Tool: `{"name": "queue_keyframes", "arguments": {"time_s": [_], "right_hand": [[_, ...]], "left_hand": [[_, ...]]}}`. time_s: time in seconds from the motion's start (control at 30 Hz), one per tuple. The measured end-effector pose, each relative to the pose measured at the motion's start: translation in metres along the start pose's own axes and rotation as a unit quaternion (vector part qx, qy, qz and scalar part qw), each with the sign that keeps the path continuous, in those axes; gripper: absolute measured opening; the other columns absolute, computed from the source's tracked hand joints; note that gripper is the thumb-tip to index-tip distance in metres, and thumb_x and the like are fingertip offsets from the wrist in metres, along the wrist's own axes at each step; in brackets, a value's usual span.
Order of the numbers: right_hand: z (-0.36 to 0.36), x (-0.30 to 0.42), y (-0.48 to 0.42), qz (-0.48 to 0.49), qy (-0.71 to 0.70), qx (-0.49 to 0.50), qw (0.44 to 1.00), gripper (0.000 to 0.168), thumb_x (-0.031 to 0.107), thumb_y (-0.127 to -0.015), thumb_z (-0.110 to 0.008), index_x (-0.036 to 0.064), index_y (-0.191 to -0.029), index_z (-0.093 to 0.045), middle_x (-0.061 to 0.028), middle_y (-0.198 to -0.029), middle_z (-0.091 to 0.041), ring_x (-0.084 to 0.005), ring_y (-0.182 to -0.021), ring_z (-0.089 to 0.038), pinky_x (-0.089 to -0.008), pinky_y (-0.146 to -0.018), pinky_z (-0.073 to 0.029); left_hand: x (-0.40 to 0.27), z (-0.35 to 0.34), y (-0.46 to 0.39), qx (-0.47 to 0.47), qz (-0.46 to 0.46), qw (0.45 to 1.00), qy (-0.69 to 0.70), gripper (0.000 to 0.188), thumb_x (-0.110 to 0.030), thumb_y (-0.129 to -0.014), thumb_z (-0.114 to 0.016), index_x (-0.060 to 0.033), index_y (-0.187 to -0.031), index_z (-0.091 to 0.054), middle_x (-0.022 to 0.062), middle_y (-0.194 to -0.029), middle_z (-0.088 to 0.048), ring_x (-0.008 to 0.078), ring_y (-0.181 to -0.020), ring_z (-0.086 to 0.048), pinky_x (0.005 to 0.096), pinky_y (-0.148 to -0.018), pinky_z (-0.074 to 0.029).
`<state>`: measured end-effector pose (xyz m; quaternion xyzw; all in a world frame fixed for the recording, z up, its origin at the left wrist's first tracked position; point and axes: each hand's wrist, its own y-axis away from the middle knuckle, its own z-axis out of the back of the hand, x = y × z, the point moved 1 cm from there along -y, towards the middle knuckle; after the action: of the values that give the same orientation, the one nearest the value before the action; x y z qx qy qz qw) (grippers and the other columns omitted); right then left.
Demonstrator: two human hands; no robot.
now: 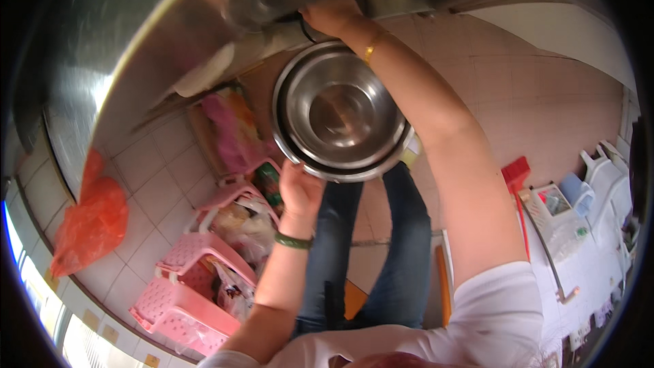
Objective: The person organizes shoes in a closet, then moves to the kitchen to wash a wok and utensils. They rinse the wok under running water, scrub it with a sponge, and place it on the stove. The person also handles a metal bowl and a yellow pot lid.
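Two nested stainless steel bowls [345, 117], the smaller inside the larger, are held above my legs. My left hand [300, 186], with a green bangle at the wrist, grips the near rim of the outer bowl from the lower left. Beyond the bowls' far rim, my right hand [332, 16] reaches up towards the edge of a shiny metal surface [204, 15]. Its fingertips are blurred and partly hidden there, so I cannot tell whether they hold anything. A gold-coloured bracelet sits on that wrist.
Left of my legs stand pink plastic baskets [189, 286] with plastic bags and packets inside. A red plastic bag [94, 225] hangs near the tiled wall. At the right are a red dustpan or brush head [516, 173], a long-handled tool [549, 260] and white plastic stools [605, 184].
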<state>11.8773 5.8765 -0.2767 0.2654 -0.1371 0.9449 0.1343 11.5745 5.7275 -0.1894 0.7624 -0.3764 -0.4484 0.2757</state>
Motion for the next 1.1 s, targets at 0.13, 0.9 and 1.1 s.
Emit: {"name": "queue_keyframes", "arguments": {"time_s": [0.13, 0.9, 1.1], "right_hand": [[0.026, -0.054, 0.085, -0.123, 0.079, -0.085, 0.986, 0.066, 0.048, -0.082, -0.070, 0.013, -0.136, -0.054, -0.0181, -0.137, -0.052, -0.0368, -0.130, -0.045, -0.0475, -0.108, -0.039], [0.106, -0.075, 0.260, -0.356, -0.058, -0.070, 0.930, 0.053, 0.019, -0.080, -0.071, 0.004, -0.127, -0.050, -0.0215, -0.125, -0.055, -0.0381, -0.107, -0.060, -0.0448, -0.088, -0.052], [0.160, -0.047, 0.269, -0.479, -0.120, 0.006, 0.870, 0.034, 0.018, -0.086, -0.065, 0.003, -0.115, -0.057, -0.0234, -0.111, -0.063, -0.0414, -0.102, -0.062, -0.0435, -0.085, -0.052]], "left_hand": [[-0.007, -0.010, -0.036, -0.004, 0.001, 1.000, -0.010, 0.034, -0.015, -0.088, -0.050, -0.0082, -0.120, -0.059, 0.0059, -0.128, -0.062, 0.0261, -0.121, -0.055, 0.0448, -0.104, -0.043], [0.019, -0.092, 0.008, 0.060, -0.134, 0.954, -0.261, 0.010, 0.005, -0.084, -0.061, -0.0046, -0.088, -0.062, -0.0031, -0.084, -0.062, 0.0056, -0.075, -0.052, 0.0207, -0.069, -0.039], [0.001, -0.100, 0.003, 0.014, -0.090, 0.958, -0.271, 0.009, 0.001, -0.087, -0.061, -0.0078, -0.085, -0.060, -0.0043, -0.080, -0.058, 0.0039, -0.070, -0.049, 0.0206, -0.063, -0.035]]}}
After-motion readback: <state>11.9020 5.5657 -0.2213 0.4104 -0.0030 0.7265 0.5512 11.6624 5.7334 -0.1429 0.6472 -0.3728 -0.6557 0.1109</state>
